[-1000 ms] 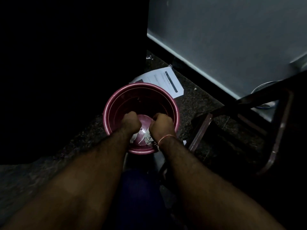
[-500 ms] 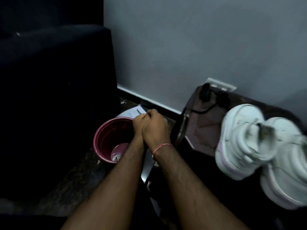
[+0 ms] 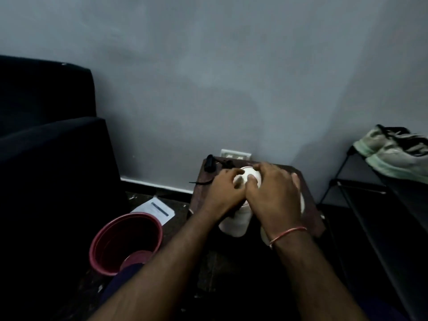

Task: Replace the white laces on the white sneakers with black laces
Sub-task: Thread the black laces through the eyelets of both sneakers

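Vs 0.5 s ago: hands no longer clasped over red bucket (image 3: 126, 242); both now on white sneakers (image 3: 236, 224), which sit side by side on small brown table (image 3: 311, 209). L hand (image 3: 222, 193) grip curled round front of left shoe. R hand (image 3: 274, 195) grip cupped over the pair, thumb on toe. Long axis runs person-to-wall, toes twd wall, heels at near edge. Black strand (image 3: 200, 182) pokes past table's left edge. Bucket on floor to left, shoe rack (image 3: 359, 186) close on right.

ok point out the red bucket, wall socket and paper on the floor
red bucket (image 3: 129, 215): head view, far rim
wall socket (image 3: 235, 155): head view, plate's middle
paper (image 3: 144, 208): head view, bare white part
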Demonstrator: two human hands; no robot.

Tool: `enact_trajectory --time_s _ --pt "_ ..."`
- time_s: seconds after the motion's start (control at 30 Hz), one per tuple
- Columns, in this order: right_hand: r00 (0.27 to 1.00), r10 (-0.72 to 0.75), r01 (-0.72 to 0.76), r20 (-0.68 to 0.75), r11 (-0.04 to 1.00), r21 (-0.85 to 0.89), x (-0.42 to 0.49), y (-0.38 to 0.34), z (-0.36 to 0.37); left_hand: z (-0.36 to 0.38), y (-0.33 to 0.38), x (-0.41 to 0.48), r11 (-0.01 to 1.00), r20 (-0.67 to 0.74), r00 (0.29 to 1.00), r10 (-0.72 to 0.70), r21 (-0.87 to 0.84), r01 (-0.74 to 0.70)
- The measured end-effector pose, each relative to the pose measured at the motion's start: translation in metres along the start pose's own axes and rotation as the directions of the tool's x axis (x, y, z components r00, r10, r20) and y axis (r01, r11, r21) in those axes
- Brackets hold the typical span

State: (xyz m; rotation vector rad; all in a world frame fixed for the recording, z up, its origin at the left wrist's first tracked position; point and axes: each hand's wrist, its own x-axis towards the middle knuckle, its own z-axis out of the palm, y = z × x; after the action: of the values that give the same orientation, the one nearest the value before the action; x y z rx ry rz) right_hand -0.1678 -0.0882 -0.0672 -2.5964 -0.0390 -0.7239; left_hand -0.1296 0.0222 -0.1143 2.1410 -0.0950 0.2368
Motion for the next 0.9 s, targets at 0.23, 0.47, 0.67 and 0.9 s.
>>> enact_trajectory --time_s 0.23,0.47,0.67,0.9 --pt "0.981 0.119 -0.093 0.151 0.981 -0.172 -0.017 0.070 0.030 0.031 0.010 -0.001 0.960 0.051 0.996 -0.072 0.275 0.055" --pt "0.986 0.115 -0.095 0.124 0.983 -0.157 0.018 0.109 0.041 0.051 0.004 0.005 0.946 -0.060 0.998 -0.002 0.323 0.021" --pt "0.983 0.109 -0.088 0.148 0.986 -0.145 0.049 0.140 0.039 0.055 0.002 0.005 0.946 -0.095 0.995 0.014 0.323 0.018" --pt "0.991 0.117 -0.116 0.057 0.993 -0.023 0.045 0.133 0.038 0.049 0.001 0.001 0.991 -0.062 0.998 0.013 0.132 -0.005"
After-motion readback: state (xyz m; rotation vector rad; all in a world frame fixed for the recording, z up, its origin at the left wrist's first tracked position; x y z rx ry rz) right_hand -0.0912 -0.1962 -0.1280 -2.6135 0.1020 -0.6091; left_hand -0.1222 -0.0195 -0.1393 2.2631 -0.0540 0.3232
